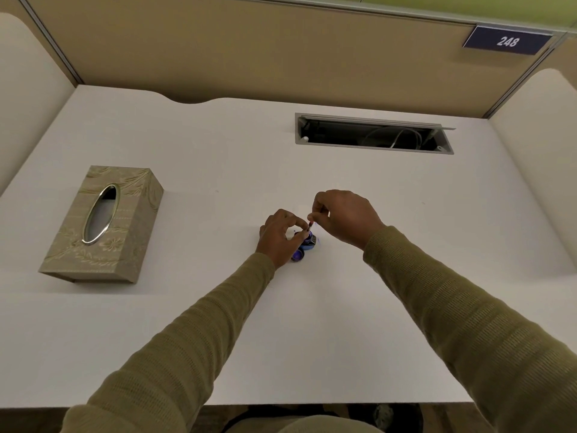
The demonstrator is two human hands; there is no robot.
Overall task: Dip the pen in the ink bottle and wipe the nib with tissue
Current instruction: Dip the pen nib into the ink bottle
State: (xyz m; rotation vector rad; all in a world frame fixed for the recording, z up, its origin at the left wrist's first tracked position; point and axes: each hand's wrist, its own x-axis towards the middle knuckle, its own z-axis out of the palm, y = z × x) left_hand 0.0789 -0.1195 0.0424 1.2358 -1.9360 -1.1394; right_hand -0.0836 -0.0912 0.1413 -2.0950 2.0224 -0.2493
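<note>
I saw the ink bottle near the middle of the white desk, its loose cap touching it at seven o'clock. My right hand pinched the pen between thumb and fingertips, tip down over the bottle's mouth; I could not tell whether the nib reached the ink. My left hand sat at the bottle's nine o'clock, fingers curled about its side, closed on it. The tissue box lay well apart at nine o'clock. At one o'clock a cable hatch stood open.
</note>
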